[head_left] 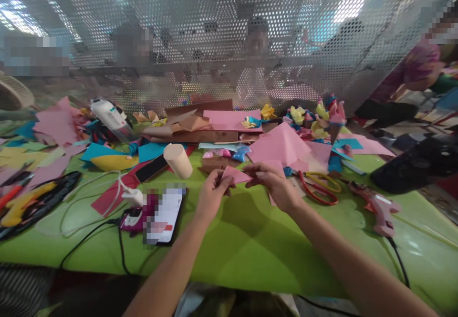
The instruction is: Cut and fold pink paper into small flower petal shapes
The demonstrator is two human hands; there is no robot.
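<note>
A small piece of pink paper, folded to a pointed shape, is held above the green table. My left hand pinches its left side, thumb on top. At the pointed right end, the fingers of my right hand are drawn together on the tip; the exact contact is partly hidden. Just beyond my left hand stands a cream paper cylinder. Scissors with red and yellow handles lie to the right of my right hand.
A pink glue gun with a black cord lies at right, near a black bottle. At left are a lit phone, a purple power adapter and cables. Coloured paper sheets and paper flowers line the back before a perforated screen.
</note>
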